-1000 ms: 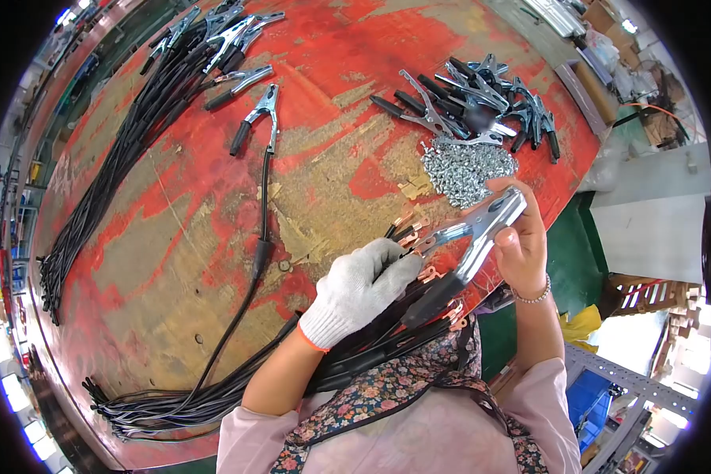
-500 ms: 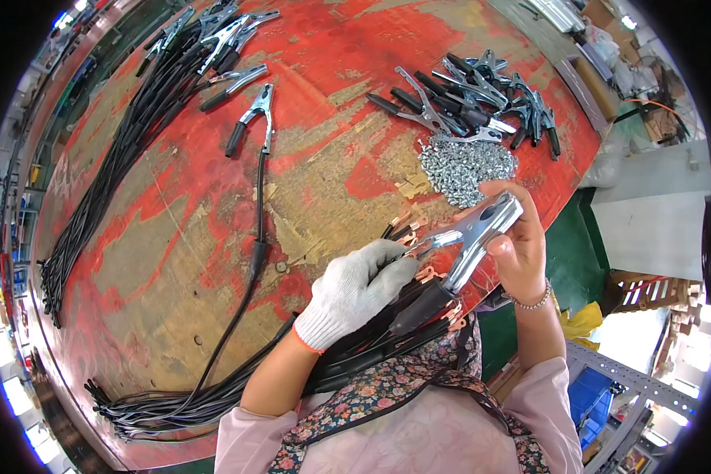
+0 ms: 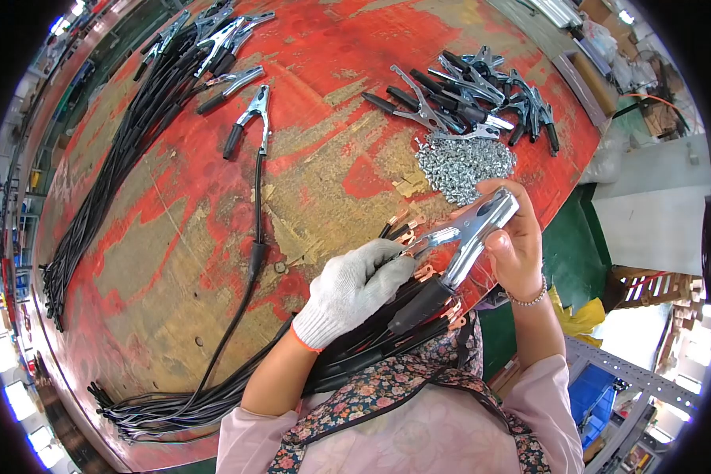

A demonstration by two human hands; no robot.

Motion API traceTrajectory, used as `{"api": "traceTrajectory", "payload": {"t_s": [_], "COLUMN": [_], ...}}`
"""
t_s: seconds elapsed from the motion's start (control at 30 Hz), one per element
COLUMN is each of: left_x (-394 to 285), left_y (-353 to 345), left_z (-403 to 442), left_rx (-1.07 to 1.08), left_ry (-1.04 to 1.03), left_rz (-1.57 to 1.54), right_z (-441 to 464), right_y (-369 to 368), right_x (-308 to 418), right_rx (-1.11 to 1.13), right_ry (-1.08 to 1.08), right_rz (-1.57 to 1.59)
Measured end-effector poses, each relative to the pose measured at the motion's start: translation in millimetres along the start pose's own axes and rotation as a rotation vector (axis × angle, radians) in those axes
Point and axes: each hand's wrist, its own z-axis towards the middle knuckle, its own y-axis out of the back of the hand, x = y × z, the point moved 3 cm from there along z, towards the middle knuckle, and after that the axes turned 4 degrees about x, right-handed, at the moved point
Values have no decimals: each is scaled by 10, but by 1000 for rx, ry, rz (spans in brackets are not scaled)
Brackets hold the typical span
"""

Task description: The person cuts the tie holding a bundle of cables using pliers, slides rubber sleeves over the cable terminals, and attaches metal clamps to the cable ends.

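A metal spring clamp [image 3: 468, 251] with a black handle sleeve is held between both my hands. My left hand [image 3: 357, 286], in a white knit glove, pinches the end of one of its arms; what else lies between those fingers is hidden. Bare and curled round the jaw end, my right hand [image 3: 517, 241] grips the clamp from the right. Under and beside the clamp lie black cables [image 3: 355, 351] with copper lugs [image 3: 453, 313] at their ends. Just beyond my right fingertips is a pile of small screws [image 3: 462, 167].
Several loose clamps [image 3: 466, 91] are heaped at the back right of the worn red table [image 3: 213, 292]. One clamp joined to a cable [image 3: 254, 114] lies mid-table. At the left is a long bundle of clamped cables [image 3: 126, 150]. The table's right edge runs close to my right hand.
Both hands keep the same hold on the clamp. It has tilted very slightly, and the view has shifted a little.
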Motion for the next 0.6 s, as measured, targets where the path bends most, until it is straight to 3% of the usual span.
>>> {"api": "traceTrajectory", "payload": {"t_s": [0.6], "left_x": [-2], "left_y": [-5], "left_z": [11], "left_rx": [-14], "left_ry": [39], "left_rz": [111], "right_z": [-33], "right_y": [-30], "right_x": [0], "right_rx": [4], "right_ry": [6], "right_rz": [55]}}
